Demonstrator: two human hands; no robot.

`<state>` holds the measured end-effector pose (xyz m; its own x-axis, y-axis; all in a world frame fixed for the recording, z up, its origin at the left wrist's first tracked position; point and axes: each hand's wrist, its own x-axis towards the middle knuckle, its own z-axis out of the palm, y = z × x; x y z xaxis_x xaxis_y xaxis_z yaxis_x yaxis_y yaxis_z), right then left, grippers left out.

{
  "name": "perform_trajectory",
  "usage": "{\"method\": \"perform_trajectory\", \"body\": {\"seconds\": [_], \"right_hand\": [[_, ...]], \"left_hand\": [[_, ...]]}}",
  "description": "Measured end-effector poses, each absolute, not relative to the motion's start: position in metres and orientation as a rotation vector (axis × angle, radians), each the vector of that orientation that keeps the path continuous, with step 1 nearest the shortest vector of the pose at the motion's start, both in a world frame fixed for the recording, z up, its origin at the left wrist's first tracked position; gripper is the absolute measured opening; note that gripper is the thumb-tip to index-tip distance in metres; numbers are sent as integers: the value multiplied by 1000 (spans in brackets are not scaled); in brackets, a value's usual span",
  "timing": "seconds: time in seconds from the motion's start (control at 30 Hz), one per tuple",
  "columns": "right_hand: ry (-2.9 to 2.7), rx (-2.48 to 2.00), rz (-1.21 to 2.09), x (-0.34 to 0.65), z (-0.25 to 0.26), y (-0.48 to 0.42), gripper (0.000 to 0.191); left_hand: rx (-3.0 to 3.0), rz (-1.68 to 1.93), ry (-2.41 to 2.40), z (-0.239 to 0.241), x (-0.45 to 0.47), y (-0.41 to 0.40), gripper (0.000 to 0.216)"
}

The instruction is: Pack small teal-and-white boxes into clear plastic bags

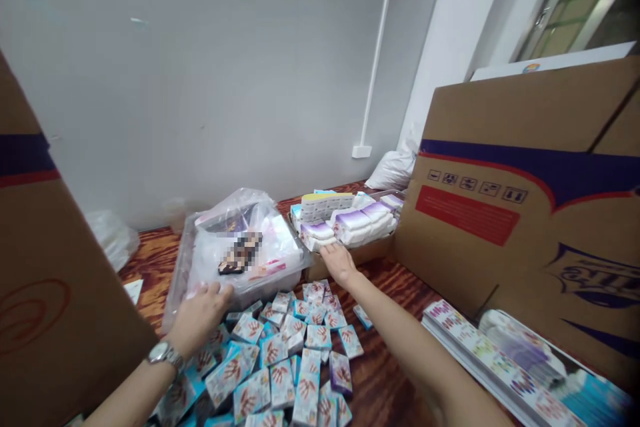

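Note:
My left hand (204,312), with a watch at the wrist, has its fingers curled at the near edge of a clear plastic bin (173,290). Clear plastic bags (207,260) and a dark printed piece fill this bin. Stretched forward, my right hand (341,265) touches the front of a low cardboard box (373,253) and the white-and-purple packets (360,223) in it; its fingers look extended, their tips partly hidden. Between my arms lies a loose heap of small boxes (275,350) with hand pictures, mostly white and light blue.
Large cardboard cartons stand at the left (60,293) and right (505,207). A stack of printed sheets (490,360) and blue-and-white packets (595,400) lie at the lower right. White plastic bags (393,170) rest by the grey wall (240,73).

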<state>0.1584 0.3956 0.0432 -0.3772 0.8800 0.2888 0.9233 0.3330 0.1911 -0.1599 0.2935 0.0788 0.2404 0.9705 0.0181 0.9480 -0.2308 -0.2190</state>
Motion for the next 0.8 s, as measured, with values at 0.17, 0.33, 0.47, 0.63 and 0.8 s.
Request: {"method": "perform_trajectory", "body": {"seconds": [0.17,0.33,0.47,0.63,0.8], "right_hand": [[-2443,-1725,-491,163,45,388,20],[-2433,-1742,-486,170,49,367,18],[-2462,-1686,-484,170,72,361,19],[-2319,-1697,-558,160,135,391,29],[-2250,-1752,-597,141,175,434,27]], "left_hand": [[-2352,241,-1915,87,-155,290,28],[-2358,219,-1923,86,-155,290,26],[-2387,170,-1904,79,-159,293,27],[-2346,135,-1887,70,-163,297,30],[-2355,125,-1883,70,-161,295,32]]}}
